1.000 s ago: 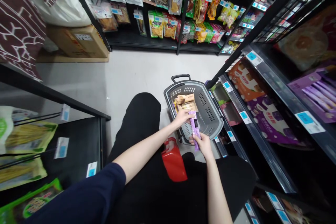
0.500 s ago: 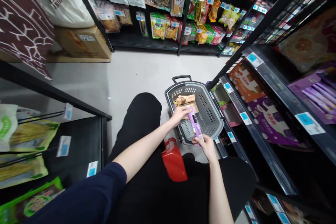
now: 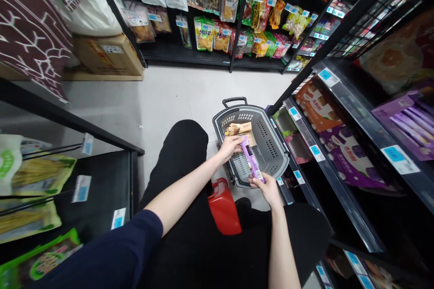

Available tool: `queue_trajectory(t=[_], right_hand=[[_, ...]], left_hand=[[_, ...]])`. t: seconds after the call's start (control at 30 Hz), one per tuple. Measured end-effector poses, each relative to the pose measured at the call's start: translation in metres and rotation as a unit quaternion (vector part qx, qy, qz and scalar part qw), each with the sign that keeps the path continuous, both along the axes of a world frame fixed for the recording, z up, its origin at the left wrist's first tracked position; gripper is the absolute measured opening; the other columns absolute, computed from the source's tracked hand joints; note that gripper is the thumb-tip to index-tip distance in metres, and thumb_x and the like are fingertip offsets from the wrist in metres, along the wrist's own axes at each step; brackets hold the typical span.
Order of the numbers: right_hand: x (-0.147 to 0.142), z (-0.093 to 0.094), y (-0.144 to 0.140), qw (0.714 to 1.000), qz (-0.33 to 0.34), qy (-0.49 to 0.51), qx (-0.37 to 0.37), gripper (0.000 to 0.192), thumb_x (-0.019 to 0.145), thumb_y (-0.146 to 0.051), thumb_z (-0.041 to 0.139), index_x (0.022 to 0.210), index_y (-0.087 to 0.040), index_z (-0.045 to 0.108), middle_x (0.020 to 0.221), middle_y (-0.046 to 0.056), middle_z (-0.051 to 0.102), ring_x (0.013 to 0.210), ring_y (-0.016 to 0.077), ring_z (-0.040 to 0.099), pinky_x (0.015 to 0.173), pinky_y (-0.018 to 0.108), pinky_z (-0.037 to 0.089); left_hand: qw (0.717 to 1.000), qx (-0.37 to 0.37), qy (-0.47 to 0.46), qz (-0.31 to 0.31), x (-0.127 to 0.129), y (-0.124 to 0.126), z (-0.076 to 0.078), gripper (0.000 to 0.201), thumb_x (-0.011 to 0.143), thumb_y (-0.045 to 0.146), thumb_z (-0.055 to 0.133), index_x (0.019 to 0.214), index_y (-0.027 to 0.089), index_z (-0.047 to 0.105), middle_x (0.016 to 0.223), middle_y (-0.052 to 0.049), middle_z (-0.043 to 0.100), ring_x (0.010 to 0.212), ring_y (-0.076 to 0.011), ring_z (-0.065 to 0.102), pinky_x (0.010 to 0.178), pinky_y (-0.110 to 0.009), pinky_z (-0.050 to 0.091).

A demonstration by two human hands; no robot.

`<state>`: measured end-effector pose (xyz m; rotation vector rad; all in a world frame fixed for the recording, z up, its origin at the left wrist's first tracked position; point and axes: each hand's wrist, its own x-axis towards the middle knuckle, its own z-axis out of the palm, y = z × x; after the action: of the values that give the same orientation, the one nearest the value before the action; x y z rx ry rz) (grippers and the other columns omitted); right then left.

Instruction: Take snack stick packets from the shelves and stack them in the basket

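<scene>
A long purple snack pack is held at both ends over a grey shopping basket on the floor. My left hand grips its far end and my right hand grips its near end. Brown snack packs lie in the basket just beyond my left hand. My knees in black trousers sit on either side below the hands.
A red object lies between my legs. Black shelves at right hold purple boxes and orange boxes. A left shelf carries green and yellow bags. A cardboard box stands at the far left, hanging snack bags behind.
The purple pack has tilted from nearly upright to a slant, its far end moving left toward the brown packs. My hands shifted slightly with it.
</scene>
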<state>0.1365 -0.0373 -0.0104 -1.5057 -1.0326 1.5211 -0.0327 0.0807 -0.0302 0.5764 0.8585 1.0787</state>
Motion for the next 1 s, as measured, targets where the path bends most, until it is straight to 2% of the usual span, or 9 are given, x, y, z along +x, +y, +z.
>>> queue_trajectory(t=[0.13,0.23,0.3,0.4,0.47,0.53,0.67,0.83,1.0], right_hand=[[0.000,0.001,-0.001,1.000,0.021,-0.011,0.008,0.046,0.058,-0.048,0.071,0.087,-0.012,0.065,0.088,0.011,0.069,0.074,0.0278,0.066,0.071,0.042,0.053],[0.004,-0.006,-0.003,0.994,0.022,-0.095,0.042,0.041,0.067,-0.047,0.063,0.089,-0.013,0.066,0.080,0.010,0.069,0.067,0.0248,0.065,0.067,0.038,0.053],[0.009,-0.013,-0.003,0.974,0.017,-0.208,0.092,0.037,0.074,-0.044,0.056,0.093,-0.014,0.066,0.076,0.009,0.069,0.067,0.0233,0.064,0.068,0.037,0.051],[0.015,-0.022,-0.002,0.915,0.010,-0.353,0.194,0.035,0.080,-0.036,0.047,0.103,-0.016,0.065,0.090,0.011,0.067,0.083,0.0235,0.062,0.078,0.035,0.047],[0.016,-0.024,0.000,0.890,0.010,-0.392,0.233,0.038,0.081,-0.031,0.042,0.109,-0.015,0.062,0.097,0.014,0.063,0.089,0.0232,0.060,0.081,0.035,0.045],[0.013,-0.023,0.000,0.883,0.020,-0.405,0.236,0.043,0.080,-0.033,0.045,0.115,-0.011,0.058,0.098,0.015,0.061,0.090,0.0237,0.059,0.081,0.035,0.045],[0.001,-0.020,0.000,0.919,0.049,-0.344,0.185,0.049,0.073,-0.042,0.058,0.110,-0.011,0.059,0.097,0.014,0.063,0.091,0.0259,0.059,0.082,0.038,0.045],[-0.011,-0.022,0.002,0.992,0.005,-0.118,0.042,0.044,0.069,-0.051,0.059,0.087,-0.012,0.064,0.071,0.007,0.067,0.061,0.0219,0.063,0.058,0.033,0.050],[-0.012,-0.021,0.007,0.998,-0.060,0.012,0.009,0.041,0.061,-0.047,0.068,0.082,-0.013,0.063,0.070,0.007,0.068,0.060,0.0220,0.064,0.058,0.033,0.051]], left_hand=[[1.000,-0.008,-0.004,0.001,0.000,-0.001,0.000,0.017,0.070,0.023,0.067,0.077,0.008,0.062,0.061,-0.005,0.065,0.050,-0.0105,0.061,0.049,-0.020,0.050],[1.000,-0.018,-0.013,-0.013,0.000,0.000,0.000,0.018,0.072,0.024,0.066,0.079,0.008,0.062,0.064,-0.006,0.065,0.054,-0.0109,0.062,0.056,-0.024,0.053],[0.998,-0.031,-0.017,-0.047,0.000,0.000,-0.001,0.024,0.073,0.031,0.065,0.083,0.009,0.061,0.066,-0.007,0.066,0.057,-0.0132,0.063,0.061,-0.029,0.055],[0.992,-0.061,-0.027,-0.110,0.001,-0.001,-0.004,0.036,0.075,0.043,0.060,0.093,0.012,0.057,0.075,-0.011,0.067,0.065,-0.0198,0.066,0.062,-0.038,0.056],[0.990,-0.071,-0.033,-0.119,0.002,-0.001,-0.006,0.036,0.073,0.038,0.063,0.097,0.013,0.054,0.082,-0.012,0.068,0.071,-0.0219,0.067,0.063,-0.038,0.055],[0.991,-0.076,-0.033,-0.109,0.003,-0.002,-0.008,0.034,0.072,0.027,0.066,0.100,0.013,0.051,0.088,-0.013,0.068,0.072,-0.0216,0.067,0.065,-0.036,0.055],[0.988,-0.064,-0.034,-0.133,0.007,-0.005,-0.011,0.028,0.074,0.020,0.063,0.098,0.010,0.056,0.096,-0.017,0.067,0.076,-0.0214,0.067,0.069,-0.035,0.054],[0.965,0.020,-0.061,-0.255,0.018,-0.020,-0.008,0.028,0.072,0.027,0.066,0.093,0.009,0.065,0.095,-0.017,0.068,0.084,-0.0208,0.066,0.081,-0.033,0.049],[0.943,0.110,0.024,-0.314,0.029,-0.036,-0.007,0.027,0.066,0.030,0.070,0.086,0.011,0.069,0.086,-0.012,0.071,0.080,-0.0192,0.065,0.075,-0.028,0.049]])
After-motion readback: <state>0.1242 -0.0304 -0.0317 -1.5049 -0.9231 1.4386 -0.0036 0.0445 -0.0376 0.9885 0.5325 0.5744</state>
